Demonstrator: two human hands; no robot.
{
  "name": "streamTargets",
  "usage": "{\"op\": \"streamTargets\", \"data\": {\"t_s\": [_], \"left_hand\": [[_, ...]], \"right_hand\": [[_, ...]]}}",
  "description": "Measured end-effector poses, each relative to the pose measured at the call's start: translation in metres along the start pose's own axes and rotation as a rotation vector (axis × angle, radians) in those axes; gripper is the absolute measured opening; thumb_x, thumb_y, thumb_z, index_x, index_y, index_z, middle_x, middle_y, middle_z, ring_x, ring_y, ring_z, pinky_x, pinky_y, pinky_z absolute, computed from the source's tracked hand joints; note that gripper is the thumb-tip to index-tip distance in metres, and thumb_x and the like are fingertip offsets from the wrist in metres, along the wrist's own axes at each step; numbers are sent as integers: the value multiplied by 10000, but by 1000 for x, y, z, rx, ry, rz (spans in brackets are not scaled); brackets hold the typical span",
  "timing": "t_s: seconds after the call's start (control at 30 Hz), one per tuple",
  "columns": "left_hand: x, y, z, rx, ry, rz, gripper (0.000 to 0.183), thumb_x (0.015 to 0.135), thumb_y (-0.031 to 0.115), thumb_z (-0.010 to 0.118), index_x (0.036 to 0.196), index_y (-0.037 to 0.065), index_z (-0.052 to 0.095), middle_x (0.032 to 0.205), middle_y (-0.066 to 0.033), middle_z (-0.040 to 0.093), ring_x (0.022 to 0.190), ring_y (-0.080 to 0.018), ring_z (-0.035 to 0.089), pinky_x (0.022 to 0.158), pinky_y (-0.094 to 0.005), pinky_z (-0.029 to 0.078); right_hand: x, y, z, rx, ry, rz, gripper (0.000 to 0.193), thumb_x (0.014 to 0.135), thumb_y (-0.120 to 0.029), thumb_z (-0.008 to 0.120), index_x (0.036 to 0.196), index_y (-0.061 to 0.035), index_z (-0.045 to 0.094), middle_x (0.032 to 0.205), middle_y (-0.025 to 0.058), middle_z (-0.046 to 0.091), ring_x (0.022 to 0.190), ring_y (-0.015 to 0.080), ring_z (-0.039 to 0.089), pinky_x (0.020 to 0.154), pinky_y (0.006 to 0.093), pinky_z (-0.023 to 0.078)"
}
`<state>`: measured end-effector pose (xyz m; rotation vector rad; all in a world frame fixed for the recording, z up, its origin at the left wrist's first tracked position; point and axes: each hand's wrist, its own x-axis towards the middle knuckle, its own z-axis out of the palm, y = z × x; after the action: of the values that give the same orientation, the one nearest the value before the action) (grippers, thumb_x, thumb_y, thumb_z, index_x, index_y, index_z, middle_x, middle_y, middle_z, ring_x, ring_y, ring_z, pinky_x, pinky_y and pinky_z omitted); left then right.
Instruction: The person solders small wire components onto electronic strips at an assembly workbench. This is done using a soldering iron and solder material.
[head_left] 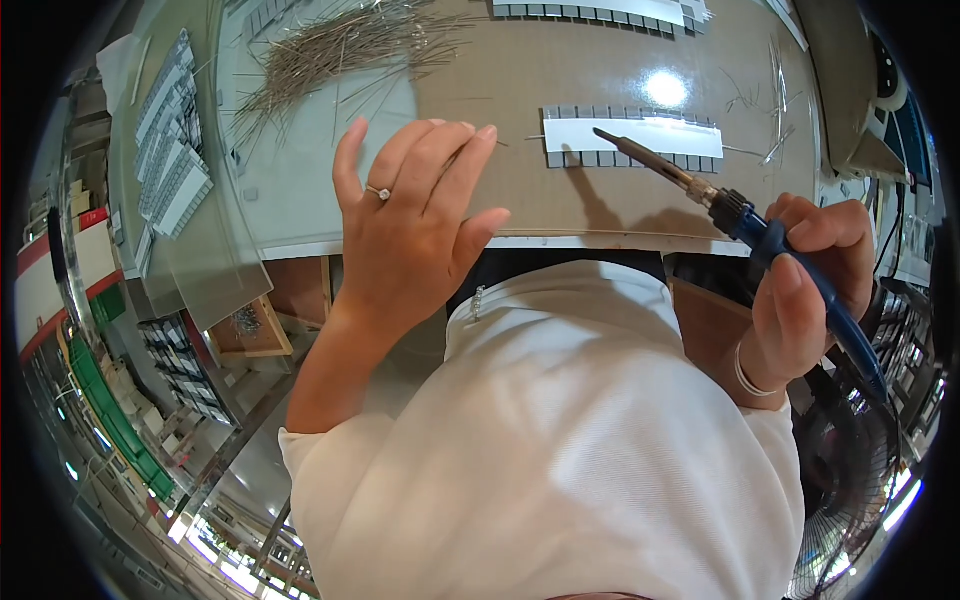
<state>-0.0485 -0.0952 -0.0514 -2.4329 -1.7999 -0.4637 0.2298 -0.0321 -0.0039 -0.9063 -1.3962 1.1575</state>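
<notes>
My right hand (795,315) is closed round the blue handle of a soldering iron (735,214), its long metal tip pointing up and left. The tip appears over a white strip (630,138) with dark grey tabs along both long edges. A thin wire sticks out at each end of that strip; whether the tip touches it I cannot tell. To the left, my left hand (412,225) hovers near the table's front edge, fingers loosely bent and thumb apart. A short bit of wire shows beside its fingertips, but nothing is plainly held. A large heap of thin wires (335,60) lies beyond it.
Another tabbed white strip (600,12) lies at the far edge. Stacked grey-and-white strips (175,150) sit at the left. Loose wires (775,100) and a beige machine (850,100) are at the right. A fan (845,480) stands below my right arm.
</notes>
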Motion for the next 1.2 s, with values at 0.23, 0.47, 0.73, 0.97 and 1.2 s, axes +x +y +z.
{"op": "streamTargets", "data": {"t_s": [0.23, 0.47, 0.73, 0.97, 1.2], "left_hand": [[2, 1, 3, -40, -26, 15, 553, 1025, 506, 363, 1302, 97, 613, 1193, -49, 537, 1155, -239, 512, 1136, -501, 194], [4, 2, 10, -36, 10, 45, 547, 1032, 497, 356, 1309, 99, 608, 1191, -49, 538, 1148, -238, 512, 1130, -498, 203], [2, 1, 14, -55, 92, 68, 442, 1024, 429, 441, 1311, 120, 573, 1164, -11, 530, 1079, -201, 532, 1085, -557, 222], [2, 1, 16, -42, 107, 67, 429, 1027, 422, 440, 1300, 123, 579, 1168, -5, 529, 1057, -197, 537, 1071, -564, 223], [0, -5, 14, -174, 191, 9, 351, 975, 329, 540, 1246, 118, 612, 1130, -14, 558, 1049, -213, 550, 1058, -513, 252]], "right_hand": [[1, 1, 10, -68, -127, -35, 250, 776, -91, 715, 882, -7, 505, 705, 10, 465, 575, 71, 393, 537, 228, 293], [-1, -6, 20, -158, -156, 95, 274, 781, -178, 718, 857, -27, 501, 714, 12, 405, 611, 100, 337, 577, 281, 255], [0, 2, 34, -89, -140, 79, 293, 748, -147, 738, 828, -7, 493, 713, 6, 402, 582, 91, 309, 541, 274, 228], [5, 3, 35, -133, -206, 62, 322, 732, -197, 736, 813, -19, 480, 693, 7, 380, 563, 88, 299, 523, 271, 213], [13, -1, 34, -339, -391, -56, 303, 737, -193, 695, 810, -25, 454, 616, 7, 358, 531, 85, 299, 508, 271, 210]]}}
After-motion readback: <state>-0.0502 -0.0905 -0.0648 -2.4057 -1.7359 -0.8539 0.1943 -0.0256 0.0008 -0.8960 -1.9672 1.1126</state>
